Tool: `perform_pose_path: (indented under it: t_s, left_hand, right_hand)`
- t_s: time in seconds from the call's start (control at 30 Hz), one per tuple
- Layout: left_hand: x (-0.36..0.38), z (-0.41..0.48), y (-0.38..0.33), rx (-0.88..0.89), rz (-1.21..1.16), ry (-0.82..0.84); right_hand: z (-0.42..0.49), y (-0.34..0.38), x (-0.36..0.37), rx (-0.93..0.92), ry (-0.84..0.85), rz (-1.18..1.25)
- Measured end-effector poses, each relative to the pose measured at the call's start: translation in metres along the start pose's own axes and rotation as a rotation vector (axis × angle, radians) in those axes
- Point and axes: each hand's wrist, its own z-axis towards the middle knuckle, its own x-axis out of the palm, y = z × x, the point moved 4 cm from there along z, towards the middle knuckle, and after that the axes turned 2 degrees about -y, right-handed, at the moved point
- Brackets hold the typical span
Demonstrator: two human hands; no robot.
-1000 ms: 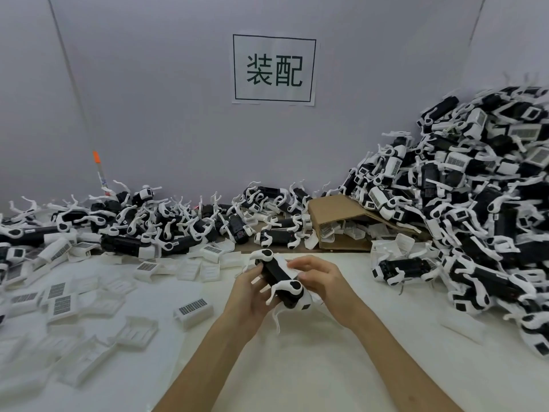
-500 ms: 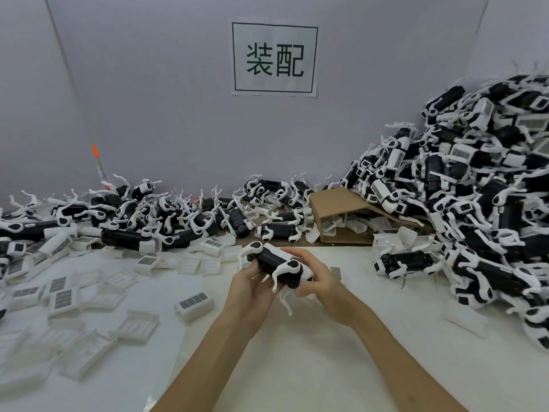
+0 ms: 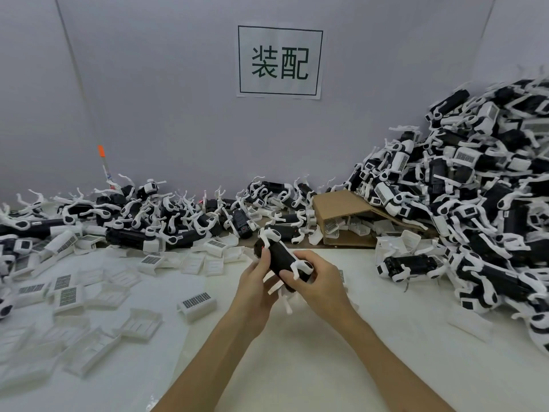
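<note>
1. Two-handed: holds black toy dog (image 3: pixel 280 254) at frame centre, far end in left hand (image 3: pixel 256 282), near end in right hand (image 3: pixel 319 282).
2. Risks snapping white leg (image 3: pixel 297 267) under squeezing.
3. Risks dropping onto table (image 3: pixel 297 361).

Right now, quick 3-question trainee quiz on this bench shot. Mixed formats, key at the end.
1. True or false: nobody is touching the toy dog.
2. How many hands hold it? A) none B) one C) both
3. Fill in: the bigger heap of toys lies to the ___ of the cardboard box.

Key
1. False.
2. C: the left hand and the right hand both grip it.
3. right
</note>
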Motion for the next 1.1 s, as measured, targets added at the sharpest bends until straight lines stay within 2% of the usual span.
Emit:
perform_pose_path:
  t_s: [0.2, 0.37, 0.5, 0.6, 0.67, 0.77, 0.9, 1.1]
  left_hand:
    - [-0.003, 0.001, 0.000, 0.010, 0.038, -0.013]
    - [-0.003, 0.001, -0.002, 0.056, 0.030, -0.002]
    - [-0.004, 0.006, 0.003, 0.073, 0.080, -0.018]
    - [-0.010, 0.010, 0.010, -0.007, 0.201, -0.106]
    - [-0.014, 0.012, 0.015, -0.080, 0.224, -0.103]
    - [-0.014, 0.012, 0.018, -0.175, 0.150, -0.056]
    - [-0.008, 0.012, 0.016, -0.215, -0.066, 0.048]
    - [-0.004, 0.012, 0.019, -0.189, -0.153, 0.072]
  right_hand:
    - [0.001, 0.003, -0.002, 0.007, 0.025, -0.011]
    - [0.002, 0.009, -0.006, -0.054, 0.017, -0.015]
    - [-0.001, 0.007, -0.005, -0.130, -0.078, -0.079]
    - [-0.001, 0.004, -0.011, -0.185, -0.176, -0.170]
    - [0.001, 0.004, -0.019, -0.189, -0.247, -0.190]
    - [0.001, 0.007, -0.026, -0.223, -0.334, -0.212]
    - [0.000, 0.014, -0.023, -0.377, -0.359, -0.349]
    - [0.006, 0.015, -0.024, -0.306, -0.286, -0.410]
